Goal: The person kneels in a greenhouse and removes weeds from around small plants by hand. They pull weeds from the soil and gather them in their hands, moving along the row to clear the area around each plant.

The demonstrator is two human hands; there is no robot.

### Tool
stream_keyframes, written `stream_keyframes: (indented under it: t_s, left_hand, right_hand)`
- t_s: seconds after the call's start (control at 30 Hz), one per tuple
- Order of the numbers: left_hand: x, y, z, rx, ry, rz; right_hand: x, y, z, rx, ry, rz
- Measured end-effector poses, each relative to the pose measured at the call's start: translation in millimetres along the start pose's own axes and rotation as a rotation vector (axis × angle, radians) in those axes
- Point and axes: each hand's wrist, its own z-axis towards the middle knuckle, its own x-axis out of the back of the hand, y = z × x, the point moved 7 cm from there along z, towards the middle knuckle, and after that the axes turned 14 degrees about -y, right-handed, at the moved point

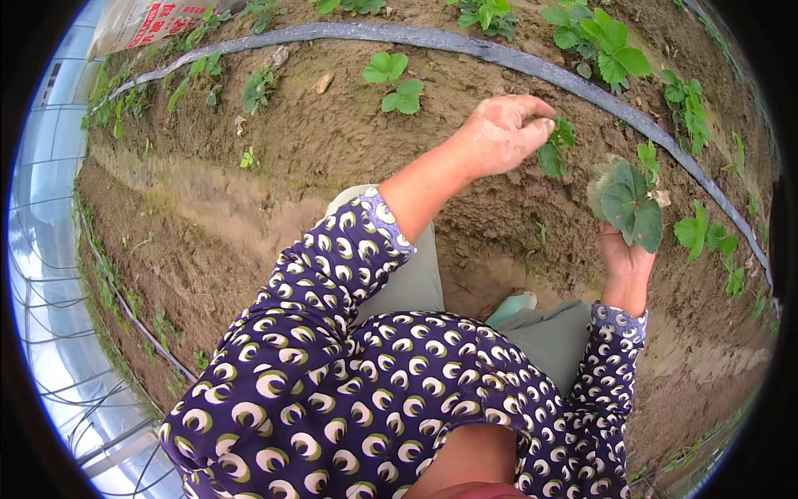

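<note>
My left hand [511, 134] reaches across the soil bed, thumb and fingers drawn close beside a small strawberry plant [552, 159]. Whether a leaf or stem is pinched between the fingertips cannot be told. Over at the right, my right hand [625, 257] holds a bunch of larger, darker strawberry leaves [631, 203]. These leaves cover its fingers, and a pale, blurred leaf shows behind them. Another young strawberry plant [404, 96] grows to the left of my left hand.
A grey flat irrigation hose [399, 32] curves along the bed, with strawberry plants [614, 50] on its far side. A printed plastic sack [140, 28] lies top left. My pale green shoe [514, 307] rests in the furrow. Greenhouse film [50, 206] stands at the left.
</note>
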Motion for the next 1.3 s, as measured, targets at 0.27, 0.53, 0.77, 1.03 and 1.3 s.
stream_keyframes:
  t_s: [0.27, 0.53, 0.77, 1.03, 1.3]
  left_hand:
    - [115.9, -104.7, -15.9, 0.506, -0.147, 1.14]
    - [115.4, -115.0, -9.8, 0.489, -0.199, 1.405]
    - [129.3, -127.5, 0.4, 0.505, -0.112, 1.314]
    - [176.0, -111.5, 21.9, 0.681, 0.164, 0.844]
    - [148.5, -154.9, 34.4, 0.984, -0.068, 1.168]
  right_hand:
    - [-31.1, -16.7, -19.3, 0.011, -0.237, 0.158]
    - [-2.6, -14.8, -8.9, -0.113, -0.343, 0.162]
    - [-9.3, -15.8, -7.1, -0.075, -0.41, 0.05]
    - [-9.1, -13.5, -7.1, -0.05, 0.139, -0.158]
    - [-17.1, -9.9, -4.6, -0.072, -0.347, -0.139]
